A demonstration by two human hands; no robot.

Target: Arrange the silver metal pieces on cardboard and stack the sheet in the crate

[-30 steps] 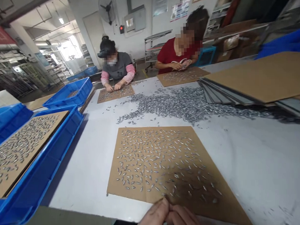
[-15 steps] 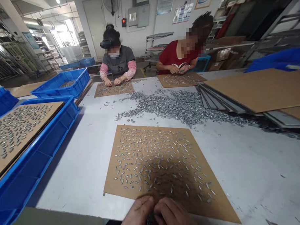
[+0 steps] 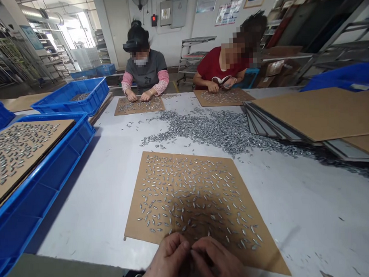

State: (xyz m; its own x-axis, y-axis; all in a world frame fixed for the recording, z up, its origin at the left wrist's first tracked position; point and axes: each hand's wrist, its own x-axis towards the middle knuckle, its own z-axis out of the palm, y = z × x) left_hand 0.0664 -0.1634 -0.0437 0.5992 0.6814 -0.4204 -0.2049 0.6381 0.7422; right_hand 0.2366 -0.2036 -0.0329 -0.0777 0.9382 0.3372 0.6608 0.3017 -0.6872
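Note:
My left hand [image 3: 167, 261] and my right hand [image 3: 217, 261] are pressed together at the near edge of a brown cardboard sheet [image 3: 136, 227]. Both have curled, pinched fingers that meet at the tips; what they hold is hidden. Several small silvery metal pieces [image 3: 189, 195] lie spread in rows over the sheet. A large loose heap of the same metal pieces [image 3: 220, 129] lies on the white table [image 3: 310, 207] beyond the sheet.
A blue crate [image 3: 52, 167] at the left holds a cardboard sheet covered with pieces; another blue crate [image 3: 71, 98] stands behind it. Stacked cardboard sheets [image 3: 317, 113] lie at the right. Two people [image 3: 146, 73] [image 3: 221, 64] work on their own sheets at the far edge.
My hands have come further up into view at the sheet's near edge, still pinched together. The view has shifted slightly; the sheet and heap have not moved.

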